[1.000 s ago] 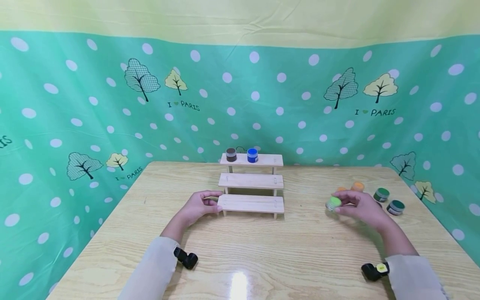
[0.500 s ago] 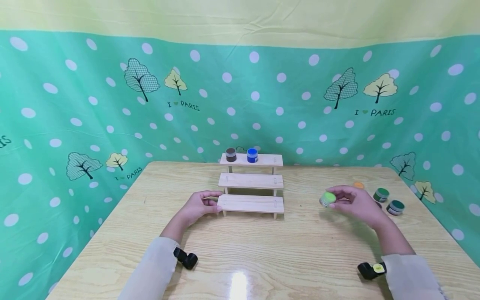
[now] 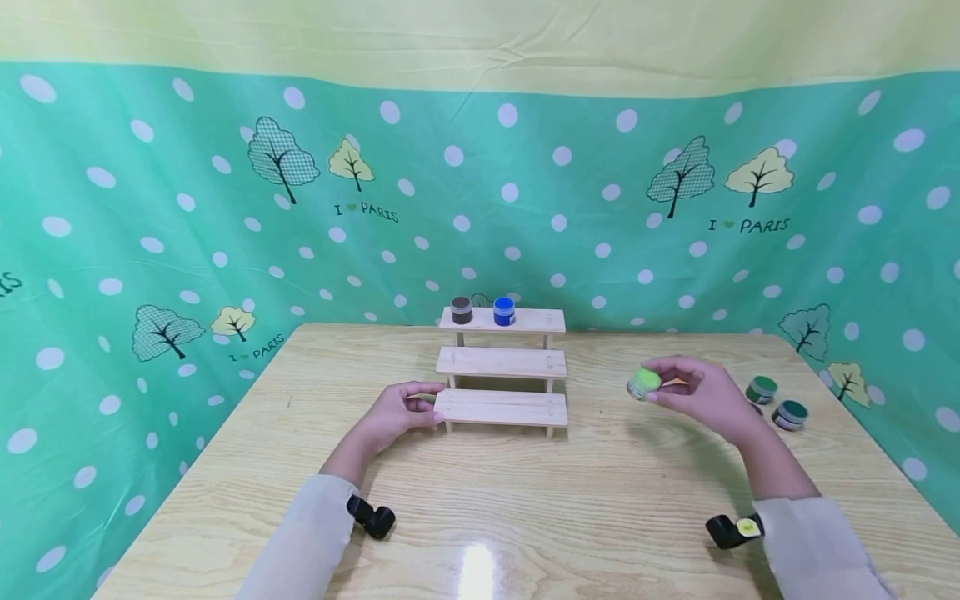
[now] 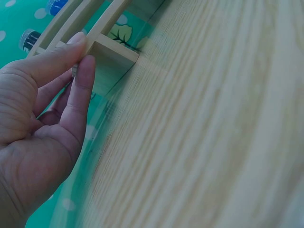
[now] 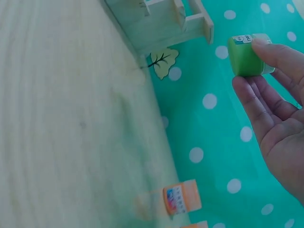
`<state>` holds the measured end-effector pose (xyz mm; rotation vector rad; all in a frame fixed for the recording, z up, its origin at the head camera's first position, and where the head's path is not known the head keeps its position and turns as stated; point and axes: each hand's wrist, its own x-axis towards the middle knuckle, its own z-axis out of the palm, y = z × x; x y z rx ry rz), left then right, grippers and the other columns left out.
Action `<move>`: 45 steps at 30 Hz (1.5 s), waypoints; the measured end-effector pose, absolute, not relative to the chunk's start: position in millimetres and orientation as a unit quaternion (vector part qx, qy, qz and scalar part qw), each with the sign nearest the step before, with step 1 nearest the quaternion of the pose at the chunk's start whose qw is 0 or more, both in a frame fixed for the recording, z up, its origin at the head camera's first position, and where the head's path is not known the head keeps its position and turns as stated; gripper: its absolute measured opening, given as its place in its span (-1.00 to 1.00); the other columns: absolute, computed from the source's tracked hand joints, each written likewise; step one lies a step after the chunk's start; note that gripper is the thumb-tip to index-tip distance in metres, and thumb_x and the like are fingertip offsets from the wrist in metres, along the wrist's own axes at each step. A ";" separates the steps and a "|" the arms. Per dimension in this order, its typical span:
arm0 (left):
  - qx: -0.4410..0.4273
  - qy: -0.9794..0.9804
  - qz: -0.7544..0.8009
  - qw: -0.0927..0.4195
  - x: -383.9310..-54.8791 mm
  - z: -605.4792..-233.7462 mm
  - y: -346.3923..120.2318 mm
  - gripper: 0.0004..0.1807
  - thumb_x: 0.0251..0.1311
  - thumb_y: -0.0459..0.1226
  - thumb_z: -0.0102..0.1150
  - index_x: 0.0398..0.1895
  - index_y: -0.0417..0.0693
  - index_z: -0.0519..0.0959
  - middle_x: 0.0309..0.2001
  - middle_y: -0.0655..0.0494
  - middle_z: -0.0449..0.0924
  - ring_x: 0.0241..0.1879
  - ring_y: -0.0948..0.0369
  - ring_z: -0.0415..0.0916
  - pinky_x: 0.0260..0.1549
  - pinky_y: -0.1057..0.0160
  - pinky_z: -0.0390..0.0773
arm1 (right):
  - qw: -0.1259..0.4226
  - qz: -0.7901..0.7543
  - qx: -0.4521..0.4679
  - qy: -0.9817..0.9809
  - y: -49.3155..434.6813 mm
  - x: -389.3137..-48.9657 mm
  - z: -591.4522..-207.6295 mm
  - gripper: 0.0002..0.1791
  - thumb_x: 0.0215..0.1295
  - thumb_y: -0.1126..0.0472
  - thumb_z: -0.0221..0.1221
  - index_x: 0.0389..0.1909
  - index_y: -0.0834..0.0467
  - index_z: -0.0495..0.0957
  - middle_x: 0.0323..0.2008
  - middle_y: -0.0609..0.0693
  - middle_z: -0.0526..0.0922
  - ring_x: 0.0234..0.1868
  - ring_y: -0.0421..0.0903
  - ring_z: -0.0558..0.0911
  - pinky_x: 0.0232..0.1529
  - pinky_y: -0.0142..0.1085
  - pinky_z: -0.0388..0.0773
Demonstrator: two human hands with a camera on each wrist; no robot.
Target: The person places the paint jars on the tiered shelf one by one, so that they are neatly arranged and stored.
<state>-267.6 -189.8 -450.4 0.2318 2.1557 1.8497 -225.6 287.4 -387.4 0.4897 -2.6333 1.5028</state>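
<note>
Green jar (image 3: 642, 384) pt. hidden in R hand (image 3: 703, 398)

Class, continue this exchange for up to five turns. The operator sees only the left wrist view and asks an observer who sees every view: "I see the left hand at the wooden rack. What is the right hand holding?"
Observer: The right hand pinches a light green jar between its fingers.
Operator: Are there other jars away from the rack?
Observer: Yes, the head view shows two green-lidded jars toward the right side of the table.
Operator: Does the right wrist camera add anything?
Observer: It shows an orange jar with a printed label.
</note>
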 end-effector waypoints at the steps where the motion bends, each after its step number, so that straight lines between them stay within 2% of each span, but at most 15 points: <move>1: 0.079 0.750 0.641 0.145 -267.7 -450.6 -189.8 -0.35 0.01 -0.45 0.44 0.24 -0.26 0.48 -0.28 -0.07 0.61 -0.30 0.16 0.59 -0.23 0.17 0.68 | 0.035 0.490 0.161 -0.856 285.6 -226.3 -385.5 -0.48 0.22 0.11 0.36 0.16 0.23 0.52 0.00 0.13 0.57 -0.06 -0.12 0.58 -0.10 -0.41 0.62; 11: 0.078 0.758 0.631 0.143 -266.1 -448.5 -191.0 -0.36 0.02 -0.42 0.44 0.24 -0.24 0.48 -0.28 -0.06 0.60 -0.30 0.17 0.58 -0.25 0.20 0.68 | 0.032 0.482 0.177 -0.857 270.7 -236.5 -368.0 -0.47 0.20 0.13 0.37 0.17 0.22 0.53 -0.01 0.11 0.56 -0.04 -0.03 0.58 -0.11 -0.39 0.63; 13: 0.077 0.758 0.632 0.143 -265.9 -448.2 -191.3 -0.36 0.02 -0.42 0.44 0.24 -0.24 0.48 -0.28 -0.06 0.61 -0.31 0.17 0.58 -0.26 0.19 0.68 | 0.028 0.480 0.176 -0.859 267.4 -238.9 -363.7 -0.45 0.19 0.11 0.38 0.17 0.21 0.52 -0.03 0.12 0.56 -0.05 -0.07 0.61 -0.30 -0.40 0.64; 15: 0.076 0.757 0.632 0.144 -265.8 -448.2 -191.4 -0.36 0.02 -0.43 0.44 0.24 -0.24 0.48 -0.29 -0.06 0.61 -0.31 0.16 0.59 -0.26 0.20 0.68 | 0.022 0.484 0.175 -0.857 264.4 -241.3 -359.5 -0.43 0.18 0.08 0.39 0.18 0.21 0.52 -0.05 0.14 0.55 -0.06 -0.12 0.64 -0.56 -0.39 0.55; 16: 0.077 0.757 0.633 0.144 -265.5 -447.9 -191.4 -0.36 0.02 -0.43 0.44 0.24 -0.25 0.48 -0.29 -0.06 0.61 -0.31 0.16 0.59 -0.26 0.20 0.68 | 0.019 0.485 0.175 -0.857 263.2 -242.8 -357.8 -0.43 0.18 0.07 0.39 0.18 0.19 0.53 -0.06 0.14 0.56 -0.07 -0.13 0.65 -0.59 -0.38 0.53; 18: 0.077 0.754 0.636 0.145 -265.4 -447.8 -191.2 -0.36 0.02 -0.43 0.44 0.25 -0.25 0.47 -0.29 -0.06 0.62 -0.31 0.16 0.59 -0.25 0.19 0.68 | 0.014 0.491 0.178 -0.853 260.2 -245.0 -353.7 -0.43 0.18 0.08 0.39 0.18 0.19 0.53 -0.08 0.16 0.57 -0.08 -0.13 0.67 -0.59 -0.38 0.53; 21: 0.080 0.751 0.639 0.146 -265.4 -447.8 -190.8 -0.35 0.02 -0.44 0.43 0.25 -0.26 0.47 -0.28 -0.07 0.62 -0.30 0.15 0.60 -0.23 0.17 0.68 | 0.013 0.498 0.193 -0.845 255.2 -249.0 -348.9 -0.46 0.17 0.14 0.40 0.16 0.21 0.53 -0.09 0.17 0.58 -0.10 -0.09 0.68 -0.27 -0.37 0.66; 23: 0.080 0.748 0.642 0.147 -265.6 -447.8 -190.6 -0.35 0.02 -0.44 0.43 0.25 -0.26 0.47 -0.28 -0.07 0.62 -0.30 0.15 0.60 -0.22 0.16 0.68 | 0.014 0.501 0.203 -0.841 251.4 -250.5 -345.0 -0.47 0.17 0.18 0.39 0.15 0.24 0.53 -0.08 0.17 0.58 -0.10 -0.05 0.67 -0.11 -0.36 0.64; 45: 0.066 0.750 0.642 0.146 -266.4 -447.4 -189.2 -0.35 0.01 -0.44 0.44 0.24 -0.22 0.48 -0.24 -0.12 0.62 -0.28 0.14 0.60 -0.22 0.16 0.68 | 0.027 0.450 0.213 -0.867 209.4 -292.4 -321.2 -0.52 0.17 0.23 0.39 0.13 0.20 0.57 -0.11 0.11 0.61 -0.09 0.04 0.59 -0.21 -0.36 0.64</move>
